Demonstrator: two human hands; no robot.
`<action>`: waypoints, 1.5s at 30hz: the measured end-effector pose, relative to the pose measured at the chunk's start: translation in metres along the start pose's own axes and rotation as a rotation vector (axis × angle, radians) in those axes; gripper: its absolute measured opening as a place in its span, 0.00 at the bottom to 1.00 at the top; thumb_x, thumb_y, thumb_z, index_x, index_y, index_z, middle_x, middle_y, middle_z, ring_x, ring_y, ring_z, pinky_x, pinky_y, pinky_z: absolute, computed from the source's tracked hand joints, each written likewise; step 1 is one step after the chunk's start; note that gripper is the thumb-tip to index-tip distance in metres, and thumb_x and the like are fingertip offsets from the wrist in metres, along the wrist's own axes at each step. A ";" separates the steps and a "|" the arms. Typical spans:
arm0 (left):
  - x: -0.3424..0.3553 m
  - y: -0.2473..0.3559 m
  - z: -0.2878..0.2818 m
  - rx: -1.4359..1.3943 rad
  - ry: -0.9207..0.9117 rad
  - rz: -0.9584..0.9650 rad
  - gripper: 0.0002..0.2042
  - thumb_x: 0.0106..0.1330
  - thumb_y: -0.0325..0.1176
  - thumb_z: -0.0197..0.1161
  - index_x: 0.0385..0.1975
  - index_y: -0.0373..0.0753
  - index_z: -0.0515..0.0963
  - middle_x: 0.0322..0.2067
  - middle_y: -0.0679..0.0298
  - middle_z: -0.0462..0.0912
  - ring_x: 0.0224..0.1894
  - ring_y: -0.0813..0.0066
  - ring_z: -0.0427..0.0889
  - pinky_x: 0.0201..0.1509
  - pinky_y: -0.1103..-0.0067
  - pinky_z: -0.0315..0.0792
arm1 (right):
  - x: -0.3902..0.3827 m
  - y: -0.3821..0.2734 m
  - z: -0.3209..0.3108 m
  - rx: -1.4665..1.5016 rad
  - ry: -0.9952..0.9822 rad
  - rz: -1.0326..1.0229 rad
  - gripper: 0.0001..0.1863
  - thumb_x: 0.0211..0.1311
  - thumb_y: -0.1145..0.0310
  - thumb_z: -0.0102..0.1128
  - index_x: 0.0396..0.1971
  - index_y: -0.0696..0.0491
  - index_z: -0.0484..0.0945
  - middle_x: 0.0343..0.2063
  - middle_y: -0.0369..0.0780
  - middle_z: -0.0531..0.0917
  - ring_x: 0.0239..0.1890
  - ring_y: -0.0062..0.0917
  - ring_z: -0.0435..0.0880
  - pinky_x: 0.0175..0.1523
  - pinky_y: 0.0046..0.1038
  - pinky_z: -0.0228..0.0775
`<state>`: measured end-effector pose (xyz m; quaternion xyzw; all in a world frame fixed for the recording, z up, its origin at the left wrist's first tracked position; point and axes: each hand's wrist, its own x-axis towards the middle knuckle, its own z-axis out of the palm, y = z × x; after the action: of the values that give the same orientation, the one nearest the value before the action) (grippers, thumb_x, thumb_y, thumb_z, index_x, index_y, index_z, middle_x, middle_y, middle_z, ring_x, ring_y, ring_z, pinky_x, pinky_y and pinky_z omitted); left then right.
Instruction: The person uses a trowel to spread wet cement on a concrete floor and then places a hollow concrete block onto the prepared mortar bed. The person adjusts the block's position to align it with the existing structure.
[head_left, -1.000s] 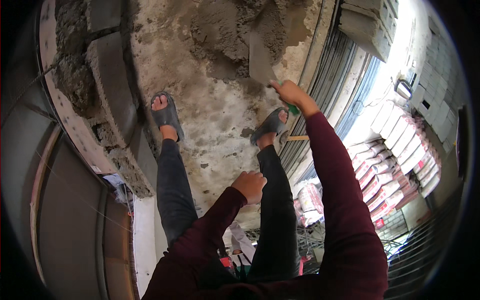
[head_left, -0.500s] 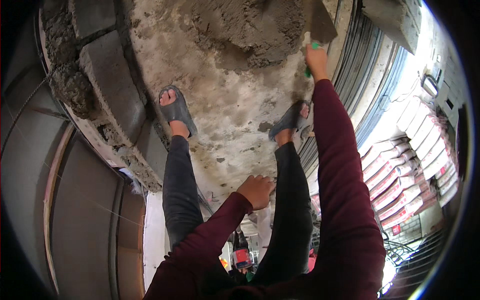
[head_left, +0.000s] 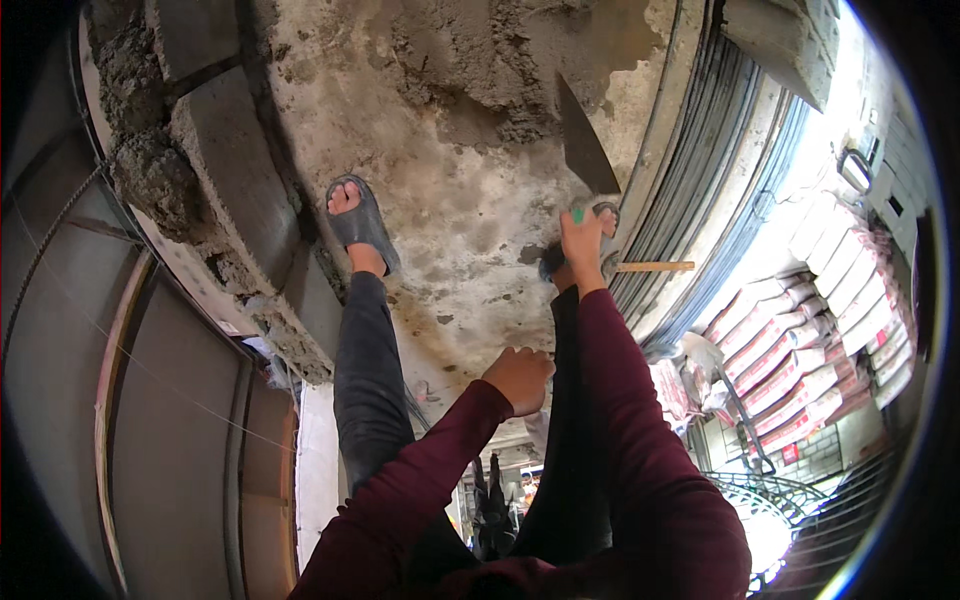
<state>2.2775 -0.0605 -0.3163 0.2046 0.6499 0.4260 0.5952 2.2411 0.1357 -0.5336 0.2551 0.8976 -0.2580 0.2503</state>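
Note:
My right hand (head_left: 583, 245) is closed round the green handle of a trowel (head_left: 586, 145), in front of my right foot. The trowel's dark, pointed blade is seen nearly edge-on and reaches away from me toward the wet mortar (head_left: 475, 50). That grey mortar lies rough and scraped on the floor at the far side. Close to my right leg, my left hand (head_left: 518, 381) is curled into a fist, knuckles up, and nothing sticks out of it. Its palm side is hidden.
Grey blocks (head_left: 235, 170) bedded in mortar form a low wall on the left. Stacked thin sheets (head_left: 690, 170) line the right side, with a wooden stick (head_left: 655, 267) near my right foot. Piled sacks (head_left: 790, 370) stand farther right. My sandalled feet are apart on the stained floor (head_left: 460, 240).
My right hand has drawn the trowel back toward me from the mortar's right edge, turning the blade edge-on. The mortar shows less heaped in view. My left hand has barely moved.

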 end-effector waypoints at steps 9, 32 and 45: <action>-0.009 -0.006 0.007 -0.023 0.043 0.049 0.10 0.54 0.31 0.53 0.34 0.37 0.76 0.36 0.58 0.76 0.43 0.61 0.76 0.44 0.66 0.69 | 0.062 -0.093 0.055 1.018 -0.177 0.521 0.07 0.58 0.66 0.56 0.25 0.51 0.69 0.12 0.31 0.65 0.11 0.19 0.62 0.18 0.25 0.57; 0.001 -0.007 0.019 -0.065 -0.028 0.009 0.09 0.53 0.30 0.54 0.33 0.37 0.75 0.37 0.58 0.76 0.44 0.58 0.75 0.45 0.63 0.68 | 0.041 0.066 -0.063 -0.658 -0.512 -0.434 0.24 0.57 0.49 0.56 0.36 0.59 0.76 0.31 0.53 0.80 0.34 0.48 0.79 0.37 0.45 0.71; 0.018 -0.018 0.052 -0.102 -0.017 -0.032 0.09 0.51 0.29 0.54 0.31 0.36 0.75 0.37 0.57 0.76 0.45 0.58 0.75 0.46 0.63 0.68 | 0.182 -0.122 -0.110 -0.442 -0.564 -0.620 0.27 0.59 0.47 0.56 0.23 0.61 0.76 0.13 0.47 0.72 0.18 0.36 0.74 0.28 0.39 0.65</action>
<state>2.3271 -0.0405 -0.3379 0.1672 0.6255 0.4470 0.6172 1.9991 0.1708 -0.5167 -0.1644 0.8619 -0.1823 0.4437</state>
